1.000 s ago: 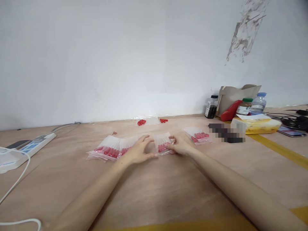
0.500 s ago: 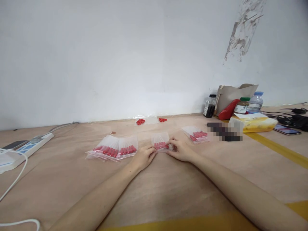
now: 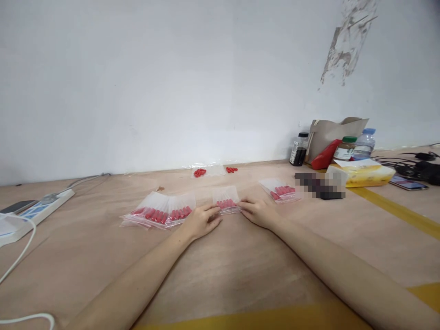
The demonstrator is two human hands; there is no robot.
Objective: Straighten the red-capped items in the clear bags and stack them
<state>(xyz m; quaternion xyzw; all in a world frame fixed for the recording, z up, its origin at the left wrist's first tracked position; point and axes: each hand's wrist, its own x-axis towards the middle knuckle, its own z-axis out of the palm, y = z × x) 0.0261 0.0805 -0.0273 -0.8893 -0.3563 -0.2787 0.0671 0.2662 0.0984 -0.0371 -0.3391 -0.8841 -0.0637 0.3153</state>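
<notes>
A small clear zip bag (image 3: 225, 192) lies flat on the table in front of me, with a row of several red capsules (image 3: 226, 203) in it. My left hand (image 3: 201, 222) rests at its lower left corner, fingertips touching the edge, thumb apart from the fingers. On the opposite side, the stretched fingers of my right hand (image 3: 259, 213) touch the bag's right edge. To the left, filled bags (image 3: 156, 213) overlap in a fanned pile. A smaller group of filled bags (image 3: 280, 190) lies beyond my right hand.
Loose red capsules (image 3: 200, 173) lie on clear plastic near the wall, with a second cluster (image 3: 231, 170) beside them. A power strip (image 3: 41, 215) is on the left. At right stand a dark bottle (image 3: 299, 150), a jar (image 3: 344, 150), a tissue pack (image 3: 366, 174) and a phone (image 3: 408, 183).
My fingers have loosened from a pinch at the bag's lower corners and lie straighter along its sides. My left hand has drawn slightly left; the bag stays nearly in place.
</notes>
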